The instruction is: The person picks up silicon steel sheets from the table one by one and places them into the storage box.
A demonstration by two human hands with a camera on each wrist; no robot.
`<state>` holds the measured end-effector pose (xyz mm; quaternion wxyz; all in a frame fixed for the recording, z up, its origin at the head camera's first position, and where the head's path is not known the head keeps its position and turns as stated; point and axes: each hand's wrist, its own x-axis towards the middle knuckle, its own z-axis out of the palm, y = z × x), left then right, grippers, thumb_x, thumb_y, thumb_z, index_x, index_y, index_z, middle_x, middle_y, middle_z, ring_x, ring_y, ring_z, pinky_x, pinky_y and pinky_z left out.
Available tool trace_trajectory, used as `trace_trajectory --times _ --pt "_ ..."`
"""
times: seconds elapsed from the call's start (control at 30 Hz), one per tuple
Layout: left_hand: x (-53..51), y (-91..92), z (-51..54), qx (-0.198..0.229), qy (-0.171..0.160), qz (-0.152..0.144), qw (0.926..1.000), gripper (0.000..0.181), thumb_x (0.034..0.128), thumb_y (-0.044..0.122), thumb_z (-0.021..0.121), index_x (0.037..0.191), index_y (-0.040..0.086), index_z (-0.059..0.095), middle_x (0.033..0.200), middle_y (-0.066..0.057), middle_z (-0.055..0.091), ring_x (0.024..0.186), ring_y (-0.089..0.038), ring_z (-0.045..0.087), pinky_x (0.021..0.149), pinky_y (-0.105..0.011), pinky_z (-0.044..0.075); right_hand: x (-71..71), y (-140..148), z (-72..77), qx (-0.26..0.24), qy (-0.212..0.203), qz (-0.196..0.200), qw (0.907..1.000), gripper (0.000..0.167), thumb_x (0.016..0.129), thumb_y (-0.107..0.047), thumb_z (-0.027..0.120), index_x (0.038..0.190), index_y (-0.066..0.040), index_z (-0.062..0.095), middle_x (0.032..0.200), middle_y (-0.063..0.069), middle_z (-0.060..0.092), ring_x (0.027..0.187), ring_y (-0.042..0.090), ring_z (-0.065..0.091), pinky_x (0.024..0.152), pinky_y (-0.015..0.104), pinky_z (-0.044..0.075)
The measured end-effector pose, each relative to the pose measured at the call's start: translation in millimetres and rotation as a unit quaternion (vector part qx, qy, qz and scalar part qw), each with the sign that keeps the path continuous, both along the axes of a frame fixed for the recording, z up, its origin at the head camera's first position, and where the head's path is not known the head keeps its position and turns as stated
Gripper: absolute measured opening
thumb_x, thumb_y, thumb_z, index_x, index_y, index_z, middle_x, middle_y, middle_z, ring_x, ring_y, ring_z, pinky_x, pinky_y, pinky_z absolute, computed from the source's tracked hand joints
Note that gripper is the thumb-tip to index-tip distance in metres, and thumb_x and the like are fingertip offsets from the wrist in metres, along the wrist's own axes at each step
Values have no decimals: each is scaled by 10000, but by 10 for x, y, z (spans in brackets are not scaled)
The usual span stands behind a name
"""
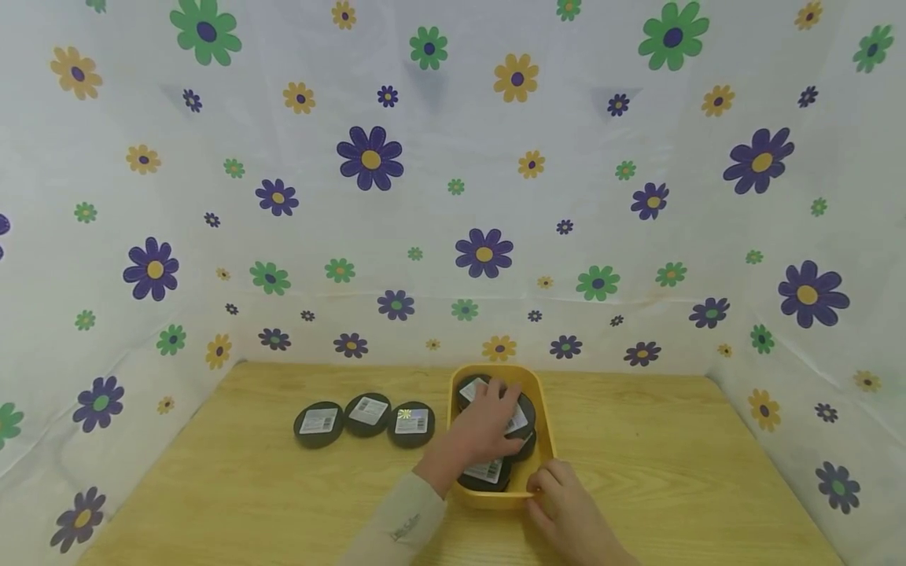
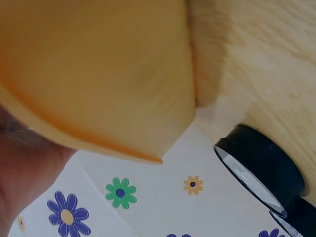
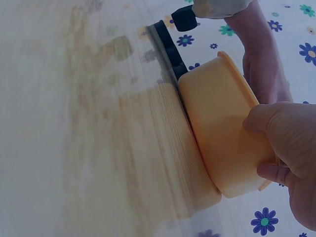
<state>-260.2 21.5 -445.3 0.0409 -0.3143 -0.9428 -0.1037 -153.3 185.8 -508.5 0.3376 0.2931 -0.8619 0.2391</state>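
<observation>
A yellow plastic bin (image 1: 546, 424) stands on the table with several round black tubs in it, flat and white-labelled on top. My left hand (image 1: 481, 428) reaches into it from the left, fingers and thumb spread round the edge of an upper black tub (image 1: 521, 420). At the bin's near right corner, my right hand (image 1: 566, 503) pinches the rim, thumb and fingers on either side of the wall. The right wrist view shows this hand (image 3: 296, 153) on the bin (image 3: 222, 128). In the left wrist view the bin wall hides what the left fingers hold.
Left of the bin, three more black tubs lie in a row on the wooden table: a left one (image 1: 318, 424), a middle one (image 1: 368, 414) and a right one (image 1: 411, 424). A flower-printed white cloth (image 1: 439, 212) surrounds the table at the back and sides.
</observation>
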Motion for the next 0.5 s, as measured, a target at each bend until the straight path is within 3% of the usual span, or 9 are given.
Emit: trace_trajectory --times 0.2,0.5 --pt "-24 42 -83 -359 144 -155 9991 785 850 416 750 1470 109 378 1361 -156 447 1176 -316 483 899 -351 523 21 -2 16 -7 -194 -61 9998 373 654 12 843 859 -155 579 902 -109 492 862 52 472 748 206 441" --pt "-36 77 -119 -660 449 -227 9966 665 843 439 731 1385 146 481 1309 -135 480 1110 -294 501 945 -362 491 39 1 24 16 -297 -146 9994 379 654 13 847 859 -165 582 904 -119 488 864 45 473 737 232 461"
